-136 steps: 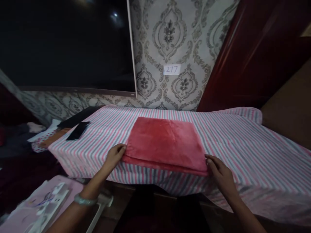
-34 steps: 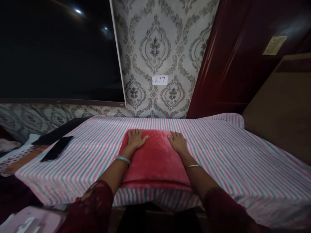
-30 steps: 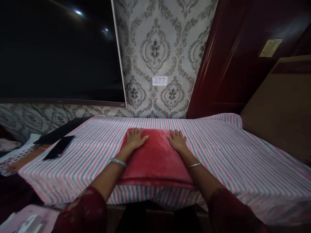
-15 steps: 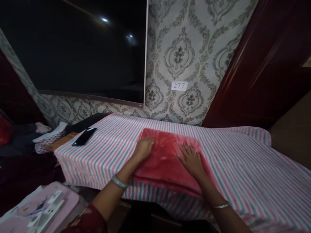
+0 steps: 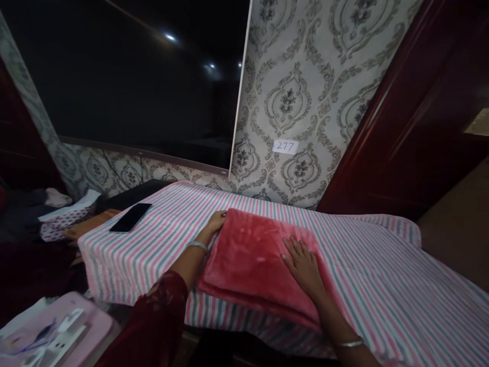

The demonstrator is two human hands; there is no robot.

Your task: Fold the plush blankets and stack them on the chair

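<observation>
A folded red plush blanket point(image 5: 260, 265) lies on a striped cloth point(image 5: 382, 275) of pink, grey and white. At the blanket's far left corner, my left hand point(image 5: 217, 222) is closed on the edge; its fingertips are partly hidden there. My right hand point(image 5: 303, 262) rests flat on the right part of the blanket, fingers spread, palm down. Faint press marks show on the plush near the middle. The near edge shows stacked layers and hangs a little over the front of the cloth.
A black phone point(image 5: 130, 217) lies on the cloth to the left. Behind stand a large dark television point(image 5: 133, 81) and a patterned wall with a "277" label point(image 5: 286, 147). A pink stool point(image 5: 91, 316) at lower left bears a white power strip point(image 5: 63, 344).
My left hand has moved from the top of the blanket to its far left corner. My right hand stays flat on the right side. The view has shifted slightly.
</observation>
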